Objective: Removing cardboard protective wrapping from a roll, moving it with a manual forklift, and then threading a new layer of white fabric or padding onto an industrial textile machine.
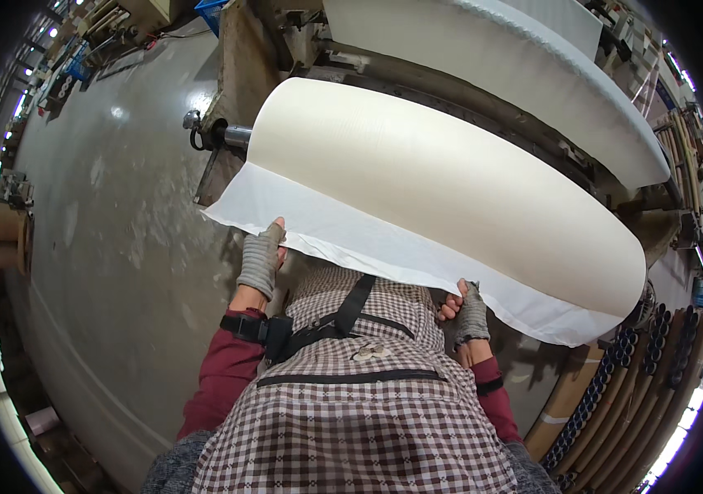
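Head view: left hand (262, 257) and right hand (468, 311), both closed, pinch sheet (368, 239) edge; roll (442, 193) lies beyond, axis left-right

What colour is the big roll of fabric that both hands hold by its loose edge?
The fabric roll is creamy white, plain with no pattern; the head view shows it.

The fabric sheet (384, 247) hides both hands' fingertips; the upper roll (532, 74) is cut off.
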### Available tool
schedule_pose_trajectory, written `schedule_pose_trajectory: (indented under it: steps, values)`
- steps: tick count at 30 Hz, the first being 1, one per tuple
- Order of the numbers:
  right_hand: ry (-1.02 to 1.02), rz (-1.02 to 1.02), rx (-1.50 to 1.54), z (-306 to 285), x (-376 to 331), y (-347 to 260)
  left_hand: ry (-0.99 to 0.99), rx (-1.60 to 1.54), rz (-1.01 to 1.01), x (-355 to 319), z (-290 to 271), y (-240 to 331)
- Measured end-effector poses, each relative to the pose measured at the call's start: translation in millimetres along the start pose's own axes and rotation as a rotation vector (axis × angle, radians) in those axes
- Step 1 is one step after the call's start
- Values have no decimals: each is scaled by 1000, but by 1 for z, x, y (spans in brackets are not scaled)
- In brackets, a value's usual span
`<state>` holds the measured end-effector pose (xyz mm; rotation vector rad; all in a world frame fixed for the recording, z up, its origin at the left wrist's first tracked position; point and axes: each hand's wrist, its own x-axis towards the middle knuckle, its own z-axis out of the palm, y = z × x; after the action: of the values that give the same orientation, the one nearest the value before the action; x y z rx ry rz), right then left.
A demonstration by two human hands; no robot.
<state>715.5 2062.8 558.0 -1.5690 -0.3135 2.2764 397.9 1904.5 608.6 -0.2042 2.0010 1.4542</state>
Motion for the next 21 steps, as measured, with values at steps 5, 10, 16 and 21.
schedule_pose_trajectory:
  steps: [5, 10, 16, 21]
  values:
    - [-64, -20, -9, -6, -2, -3, -45, -24, 77, -19, 0, 22]
    - [-129, -29, -69, -13, -3, -9, -31, 34, 84, -24, -1, 34]
    - [-27, -157, -77, 4, -17, -12, -199, 47, 221, -16, -7, 23]
    - [22, -103, 26, 36, -28, -18, -94, 304, 279, 0, -40, -8]
